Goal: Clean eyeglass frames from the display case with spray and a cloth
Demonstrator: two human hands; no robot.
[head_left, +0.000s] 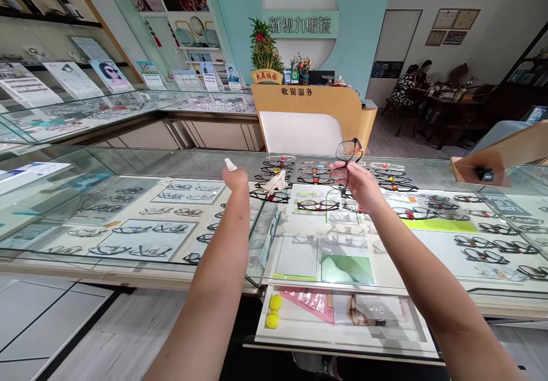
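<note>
My left hand (236,179) is closed round a small white bottle (230,164), whose white top sticks out above the fingers, over the glass counter. In my right hand (363,185) is a pair of black-framed glasses (347,163), pinched near the middle and turned on end, one lens above the other. A crumpled beige cloth (276,182) lies between the hands on the counter top, among rows of dark-framed glasses (317,205).
Below the glass counter (342,285) an open drawer (342,340) holds yellow round cases (273,311) and plastic packets. A wooden-framed mirror (500,152) stands at right. Behind are a reception desk (355,109) and people seated at a table.
</note>
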